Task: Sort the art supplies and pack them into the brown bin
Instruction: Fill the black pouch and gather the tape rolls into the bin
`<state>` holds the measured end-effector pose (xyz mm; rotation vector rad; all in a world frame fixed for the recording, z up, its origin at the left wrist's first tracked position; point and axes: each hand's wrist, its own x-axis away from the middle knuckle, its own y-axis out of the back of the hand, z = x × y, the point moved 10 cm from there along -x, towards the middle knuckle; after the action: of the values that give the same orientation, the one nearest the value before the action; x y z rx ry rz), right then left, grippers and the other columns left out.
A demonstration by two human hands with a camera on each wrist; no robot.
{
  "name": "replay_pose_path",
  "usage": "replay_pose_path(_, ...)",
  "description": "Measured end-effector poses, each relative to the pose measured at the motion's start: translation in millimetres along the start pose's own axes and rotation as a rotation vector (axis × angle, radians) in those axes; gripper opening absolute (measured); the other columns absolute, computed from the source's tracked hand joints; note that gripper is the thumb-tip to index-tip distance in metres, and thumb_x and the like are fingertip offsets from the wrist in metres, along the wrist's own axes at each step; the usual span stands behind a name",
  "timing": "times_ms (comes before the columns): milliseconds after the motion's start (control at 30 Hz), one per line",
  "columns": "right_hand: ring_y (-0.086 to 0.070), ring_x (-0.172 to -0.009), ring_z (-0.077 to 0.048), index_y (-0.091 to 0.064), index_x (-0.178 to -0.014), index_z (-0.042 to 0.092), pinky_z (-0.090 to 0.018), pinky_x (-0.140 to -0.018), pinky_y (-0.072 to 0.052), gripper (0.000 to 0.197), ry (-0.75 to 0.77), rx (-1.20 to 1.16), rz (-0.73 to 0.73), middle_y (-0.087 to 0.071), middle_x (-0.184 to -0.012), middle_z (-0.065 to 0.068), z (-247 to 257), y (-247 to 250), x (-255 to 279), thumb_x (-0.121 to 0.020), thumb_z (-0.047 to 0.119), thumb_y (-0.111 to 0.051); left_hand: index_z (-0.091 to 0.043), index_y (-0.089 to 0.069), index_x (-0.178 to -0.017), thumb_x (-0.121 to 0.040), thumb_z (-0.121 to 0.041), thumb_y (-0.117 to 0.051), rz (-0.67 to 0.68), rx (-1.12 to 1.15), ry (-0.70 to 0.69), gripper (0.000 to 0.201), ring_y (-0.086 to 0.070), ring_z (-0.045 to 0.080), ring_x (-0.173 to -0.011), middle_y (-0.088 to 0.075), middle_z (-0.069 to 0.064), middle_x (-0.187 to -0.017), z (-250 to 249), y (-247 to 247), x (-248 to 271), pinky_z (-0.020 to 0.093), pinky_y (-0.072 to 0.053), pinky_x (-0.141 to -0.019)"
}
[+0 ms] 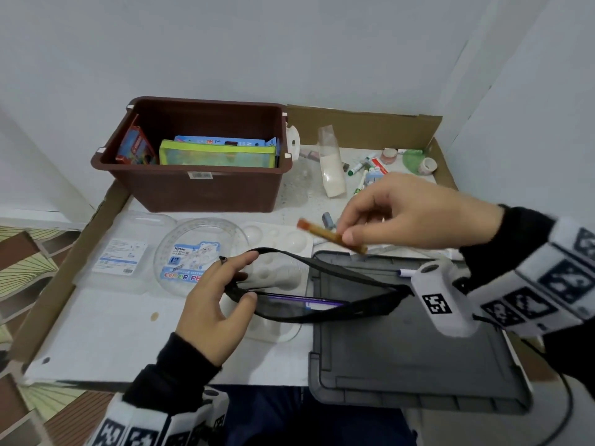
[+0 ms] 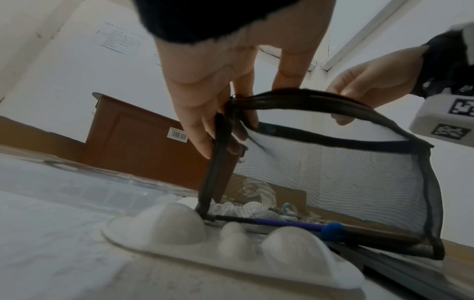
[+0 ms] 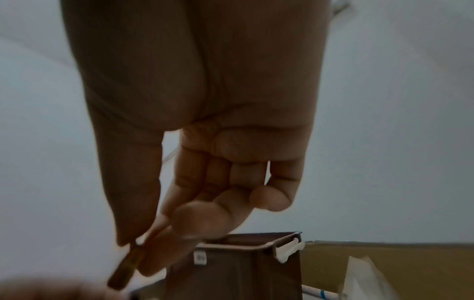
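Nearest the viewer, a grey lid lies flat, with a black mesh pouch standing partly on it. Left hand pinches the pouch's rim, holding its mouth spread; 1 purple pen already lies inside. Right hand pinches a short orange-brown stick between thumb and fingertips, above and just behind the opening. Farther back, the brown bin holds 3 flat packs. Risk: the pouch's floppy rim may sag shut, so the stick could catch the zip edge and drop among the loose markers.
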<state>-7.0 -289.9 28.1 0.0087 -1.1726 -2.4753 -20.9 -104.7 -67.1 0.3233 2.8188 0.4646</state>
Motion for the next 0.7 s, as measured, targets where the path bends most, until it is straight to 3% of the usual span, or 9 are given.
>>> replay_pose_path(100,-0.054,-0.063,0.007,-0.074,-0.085,0.018,-0.006,-0.061,-0.038,0.008,-0.014,0.219,0.129,-0.066,-0.069,0.012,-1.1,-32.5,5.2,-0.082,0.020,-0.067,-0.038,-0.053,-0.111,-0.071,-0.014,-0.052,0.004,-0.004,-0.005,0.047,-0.056,-0.003,-0.096,-0.060,-0.004,-0.105,-0.5,-1.2,-0.2,0.006,-0.041,-0.083)
replay_pose_path(167,-0.054,-0.067,0.010,-0.074,-0.087,0.018,-0.005,-0.064,-0.037,0.009,-0.009,0.221,0.156,-0.067,-0.074,0.013,-6.7,-43.2,4.1,-0.084,0.021,-0.065,-0.038,-0.053,-0.111,-0.071,-0.014,-0.052,0.004,-0.003,-0.007,0.047,-0.056,-0.003,-0.095,-0.060,-0.003,-0.105,-0.4,-1.0,0.1,0.006,-0.041,-0.083)
replay_pose_path(300,-0.053,-0.069,0.011,-0.070,-0.087,0.017,-0.002,-0.062,-0.035,0.011,-0.101,0.196,-0.071,-0.065,-0.079,0.011,-47.5,-7.7,-8.4,-0.088,0.017,-0.059,-0.038,-0.053,-0.111,-0.071,-0.014,-0.052,0.011,0.001,-0.005,0.047,-0.056,-0.002,-0.095,-0.060,-0.002,-0.104,-0.5,-0.5,0.4,0.007,-0.041,-0.084)
replay_pose_path(400,-0.052,-0.074,0.001,-0.065,-0.096,0.019,-0.015,-0.065,-0.037,0.014,-0.306,0.412,-0.142,-0.065,-0.095,0.002,-106.7,10.9,-10.5,-0.089,0.017,-0.054,-0.037,-0.053,-0.111,-0.071,-0.013,-0.052,0.017,0.005,-0.008,0.047,-0.056,-0.003,-0.095,-0.059,-0.003,-0.105,-1.9,-0.5,0.5,0.006,-0.041,-0.084)
replay_pose_path(500,-0.055,-0.103,-0.021,-0.055,-0.117,0.020,-0.030,-0.082,-0.043,0.028,-0.553,0.621,-0.021,-0.059,-0.116,-0.005,-164.3,4.1,-2.7,-0.090,0.023,-0.053,-0.037,-0.053,-0.112,-0.071,-0.013,-0.052,0.022,0.004,-0.018,0.048,-0.055,-0.004,-0.096,-0.059,-0.005,-0.106,-3.6,-1.2,1.2,0.006,-0.041,-0.084)
replay_pose_path(567,-0.054,-0.108,-0.024,-0.051,-0.121,0.019,-0.033,-0.085,-0.045,0.033,-0.625,0.651,0.002,-0.057,-0.120,-0.006,-185.4,0.1,2.7,-0.089,0.023,-0.055,-0.038,-0.053,-0.113,-0.072,-0.013,-0.053,0.029,0.002,-0.024,0.049,-0.055,-0.004,-0.097,-0.059,-0.006,-0.106,-4.2,-2.1,2.4,0.006,-0.040,-0.085)
replay_pose_path(700,-0.055,-0.097,-0.023,-0.056,-0.108,0.018,-0.028,-0.073,-0.041,0.021,-0.628,0.676,-0.058,-0.060,-0.108,-0.004,-197.5,1.5,7.2,-0.086,0.019,-0.054,-0.037,-0.053,-0.117,-0.072,-0.013,-0.053,0.070,-0.006,-0.033,0.051,-0.055,0.001,-0.102,-0.058,-0.012,-0.108,-5.1,-8.4,6.3,0.006,-0.038,-0.087)
